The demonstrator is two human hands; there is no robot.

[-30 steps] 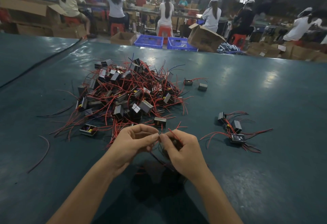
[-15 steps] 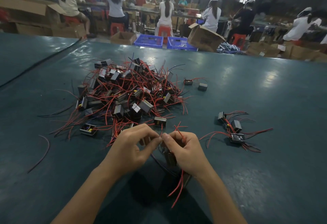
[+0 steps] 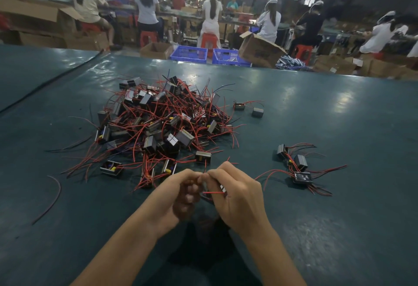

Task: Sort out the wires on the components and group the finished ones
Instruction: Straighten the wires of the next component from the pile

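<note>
Observed: left hand grip pinched on the red wire of one component. The right hand grip is clamped round that component, mostly hidden, by the near edge of the tabletop. Risk: a hard tug could strain the lead's joint. Loose leads could snag the unsorted pile and drag strays toward the finished group.

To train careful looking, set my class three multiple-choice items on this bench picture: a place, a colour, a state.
1. Where does the small group of components lie? A) to the person's right B) to the person's left C) inside a box
2. What colour are most wires in the big pile? A) green B) red C) white
3. What are the left hand and right hand doing? A) lying flat B) pointing C) holding a wired component between them
Answers: 1 A, it lies right of the right hand; 2 B, red strands everywhere; 3 C, curled fingers close on it.
</note>
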